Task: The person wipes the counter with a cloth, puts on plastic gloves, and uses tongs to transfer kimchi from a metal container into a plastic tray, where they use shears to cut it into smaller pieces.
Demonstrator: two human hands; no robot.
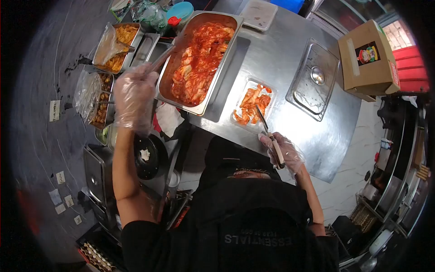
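Note:
My left hand [135, 97], in a clear plastic glove, is closed beside the deep steel pan [225, 72]. A long thin utensil [164, 55], blurred, runs up from its fingers along the pan's left wall; I cannot tell its kind. Red-sauced kimchi cabbage [201, 63] fills much of the pan. My right hand [285, 153], gloved too, grips a knife by its pale handle [277, 152]. The blade [262, 119] points away from me, its tip over red-coated pieces [248, 103] in a small clear tray [240, 125] on the steel table [222, 126].
A steel lid [318, 76] and a cardboard box [367, 59] are on the right. A whitish tray [258, 14] lies at the back. Plastic-covered food pans [118, 47] line the left, above a black frying pan [152, 165]. A white cloth [168, 119] lies near the table edge.

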